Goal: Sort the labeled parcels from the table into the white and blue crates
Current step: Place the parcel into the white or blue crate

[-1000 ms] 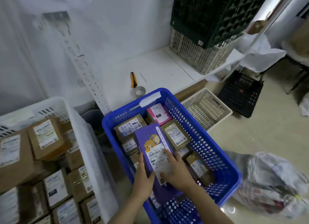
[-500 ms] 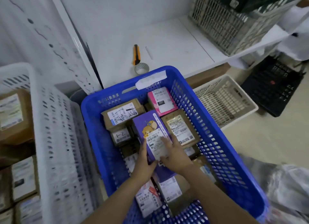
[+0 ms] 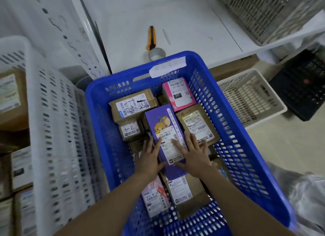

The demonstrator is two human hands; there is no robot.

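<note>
A purple parcel with a bear picture and a white label lies flat on top of other parcels inside the blue crate. My left hand rests along its left edge, with one finger on the label. My right hand lies flat with its fingers spread over the parcel's right side and the brown parcel beside it. A pink parcel and several brown labelled parcels fill the rest of the crate. The white crate stands to the left and holds brown labelled parcels.
Behind the blue crate, a white table carries an orange utility knife, a tape roll and a grey crate. A beige crate and a black crate stand on the floor at right. A crumpled plastic bag lies at lower right.
The purple parcel has gone down from a tilted hold to lying flat on the parcels in the blue crate. Both hands now rest flatter on it, and the view has moved closer.
</note>
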